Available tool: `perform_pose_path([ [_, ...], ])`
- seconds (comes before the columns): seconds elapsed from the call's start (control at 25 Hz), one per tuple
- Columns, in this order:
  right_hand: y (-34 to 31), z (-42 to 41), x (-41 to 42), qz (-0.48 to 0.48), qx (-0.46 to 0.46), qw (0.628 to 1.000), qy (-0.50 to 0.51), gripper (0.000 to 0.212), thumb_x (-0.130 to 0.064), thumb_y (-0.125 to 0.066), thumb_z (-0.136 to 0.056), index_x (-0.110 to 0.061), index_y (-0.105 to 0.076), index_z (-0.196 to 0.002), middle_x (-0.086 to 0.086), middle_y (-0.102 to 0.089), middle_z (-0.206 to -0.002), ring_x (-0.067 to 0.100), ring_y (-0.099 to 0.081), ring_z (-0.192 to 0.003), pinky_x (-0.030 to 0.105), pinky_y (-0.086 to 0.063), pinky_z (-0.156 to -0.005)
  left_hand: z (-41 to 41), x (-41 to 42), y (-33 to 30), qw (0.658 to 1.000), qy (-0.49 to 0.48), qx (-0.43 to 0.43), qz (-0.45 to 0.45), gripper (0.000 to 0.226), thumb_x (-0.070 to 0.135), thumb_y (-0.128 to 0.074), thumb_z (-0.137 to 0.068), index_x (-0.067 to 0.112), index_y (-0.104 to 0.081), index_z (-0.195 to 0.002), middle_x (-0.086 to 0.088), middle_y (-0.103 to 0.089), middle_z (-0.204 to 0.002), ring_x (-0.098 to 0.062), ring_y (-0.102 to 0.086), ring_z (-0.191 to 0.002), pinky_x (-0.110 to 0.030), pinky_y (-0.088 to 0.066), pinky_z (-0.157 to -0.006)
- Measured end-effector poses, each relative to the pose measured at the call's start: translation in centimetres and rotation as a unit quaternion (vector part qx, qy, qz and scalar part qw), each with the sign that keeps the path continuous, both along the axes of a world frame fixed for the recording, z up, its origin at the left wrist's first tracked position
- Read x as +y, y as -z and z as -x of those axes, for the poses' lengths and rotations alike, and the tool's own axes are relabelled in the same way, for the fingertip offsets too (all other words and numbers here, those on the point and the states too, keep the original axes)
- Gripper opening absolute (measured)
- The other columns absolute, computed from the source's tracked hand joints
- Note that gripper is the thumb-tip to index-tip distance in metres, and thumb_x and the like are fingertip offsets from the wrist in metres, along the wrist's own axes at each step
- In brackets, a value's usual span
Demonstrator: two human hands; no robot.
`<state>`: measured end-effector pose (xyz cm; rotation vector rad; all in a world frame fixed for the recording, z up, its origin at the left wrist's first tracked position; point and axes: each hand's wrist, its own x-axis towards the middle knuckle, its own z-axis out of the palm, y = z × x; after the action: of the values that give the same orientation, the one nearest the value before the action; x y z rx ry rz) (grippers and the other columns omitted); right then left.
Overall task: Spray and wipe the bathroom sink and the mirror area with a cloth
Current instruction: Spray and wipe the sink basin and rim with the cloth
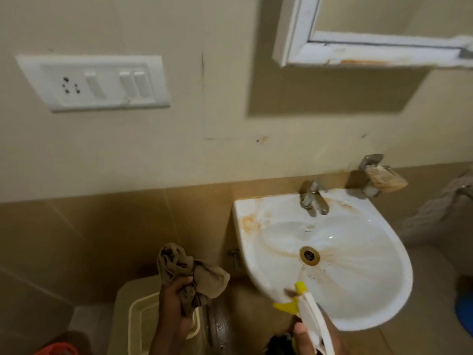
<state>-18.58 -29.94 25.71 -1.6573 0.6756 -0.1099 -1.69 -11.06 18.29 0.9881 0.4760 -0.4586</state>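
A white wall-mounted sink (358, 290) with rusty stains, a brass drain (309, 255) and a chrome tap (312, 196) hangs at the right. Above it is the white-framed mirror (371, 51), only its lower left corner showing. My left hand (174, 301) grips a crumpled brown cloth (189, 270), held up left of the basin. My right hand (309, 336) holds a white spray bottle (313, 319) with a yellow nozzle and trigger; the nozzle sits over the basin's front rim, aimed into the bowl.
A white switch and socket panel (94, 83) is on the wall at the left. A soap holder with a worn soap bar (384, 176) sticks out right of the tap. Below the cloth stands a beige bin with a lid (143, 321). Cloth hangs at the far right edge (435, 208).
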Motion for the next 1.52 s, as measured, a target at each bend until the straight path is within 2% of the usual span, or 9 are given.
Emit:
perform_pose_path([
  [0.12,-3.2,4.0,-3.3,0.003,-0.094,0.989,0.113,0.045,-0.006,-0.051,-0.088,-0.024,-0.073,-0.122,-0.005,-0.080,-0.120,0.015,-0.077,-0.096,0.014,-0.060,-0.076,0.5,-3.9,-3.5,1.000,0.000,-0.002,0.020,0.024,0.001,-0.049,-0.093,0.007,-0.064,-0.111,-0.011,-0.067,-0.095,-0.028,-0.064,-0.080,-0.033,-0.054,-0.062],
  [0.36,-5.5,2.2,-8.6,0.046,-0.036,0.998,0.036,0.021,-0.024,-0.065,-0.102,-0.028,-0.081,-0.088,-0.008,-0.082,-0.092,0.001,-0.075,-0.087,0.019,-0.050,-0.077,-0.7,-10.3,-6.7,0.985,-0.044,-0.059,-0.154,0.043,0.002,-0.065,-0.088,0.002,-0.058,-0.131,-0.029,-0.061,-0.127,-0.048,-0.061,-0.107,-0.057,-0.052,-0.082],
  [0.48,-5.3,-0.1,-11.8,0.128,-0.034,0.991,0.006,0.035,-0.035,-0.061,-0.104,-0.023,-0.076,-0.075,-0.001,-0.078,-0.076,0.000,-0.069,-0.065,0.013,-0.047,-0.062,-1.6,-12.8,-7.3,0.963,-0.065,-0.089,-0.246,0.041,0.004,-0.067,-0.087,0.007,-0.061,-0.128,-0.020,-0.067,-0.120,-0.038,-0.064,-0.103,-0.047,-0.053,-0.086],
  [0.64,-3.7,-3.0,-16.3,0.158,-0.019,0.987,0.026,0.040,-0.032,-0.060,-0.104,-0.011,-0.071,-0.071,0.007,-0.074,-0.064,0.012,-0.070,-0.059,0.037,-0.056,-0.066,-1.9,-15.3,-7.2,0.925,-0.084,-0.167,-0.331,0.027,-0.004,-0.063,-0.083,0.017,-0.069,-0.098,-0.009,-0.070,-0.091,-0.030,-0.065,-0.083,-0.040,-0.056,-0.073],
  [0.72,-2.7,-3.7,-18.3,0.165,-0.009,0.986,0.024,0.040,-0.029,-0.061,-0.104,-0.014,-0.071,-0.068,0.004,-0.073,-0.062,0.006,-0.069,-0.060,0.021,-0.051,-0.059,-2.0,-16.3,-7.0,0.902,-0.086,-0.200,-0.372,0.034,-0.007,-0.060,-0.082,0.027,-0.063,-0.082,-0.001,-0.064,-0.079,-0.024,-0.060,-0.073,-0.030,-0.049,-0.063],
  [0.92,-0.6,-4.0,-20.9,0.131,-0.003,0.991,0.019,0.038,-0.028,-0.063,-0.104,-0.010,-0.073,-0.071,0.007,-0.075,-0.064,0.015,-0.069,-0.053,0.027,-0.052,-0.052,-3.6,-18.3,-6.2,0.843,-0.010,-0.268,-0.467,0.041,-0.009,-0.058,-0.077,0.005,-0.066,-0.116,-0.023,-0.062,-0.115,-0.039,-0.061,-0.102,-0.051,-0.057,-0.084],
  [1.16,-0.1,-4.4,-22.1,0.151,0.024,0.988,0.005,0.034,-0.025,-0.058,-0.105,-0.029,-0.068,-0.073,0.003,-0.074,-0.065,0.015,-0.069,-0.060,0.031,-0.054,-0.060,-6.3,-24.8,-6.1,0.730,0.094,-0.389,-0.554,0.061,-0.011,-0.064,-0.073,0.009,-0.059,-0.131,-0.016,-0.049,-0.136,-0.037,-0.051,-0.118,-0.037,-0.048,-0.086],
  [1.36,-0.1,-3.7,-21.9,0.124,0.028,0.992,0.024,0.035,-0.037,-0.057,-0.105,-0.035,-0.072,-0.074,-0.016,-0.078,-0.075,-0.002,-0.071,-0.075,0.007,-0.049,-0.062,-9.6,-33.2,-4.2,0.530,0.239,-0.479,-0.658,0.075,0.002,-0.064,-0.078,0.019,-0.038,-0.146,-0.021,-0.033,-0.149,-0.043,-0.048,-0.122,-0.047,-0.053,-0.089],
  [1.52,0.6,-3.4,-21.5,0.110,0.062,0.989,0.076,0.034,-0.042,-0.062,-0.100,-0.026,-0.076,-0.074,-0.013,-0.079,-0.072,-0.001,-0.070,-0.073,0.005,-0.045,-0.058,-9.6,-35.7,0.1,0.446,0.335,-0.481,-0.676,0.070,0.020,-0.063,-0.086,0.021,-0.033,-0.149,-0.024,-0.031,-0.153,-0.049,-0.034,-0.136,-0.056,-0.041,-0.105],
])
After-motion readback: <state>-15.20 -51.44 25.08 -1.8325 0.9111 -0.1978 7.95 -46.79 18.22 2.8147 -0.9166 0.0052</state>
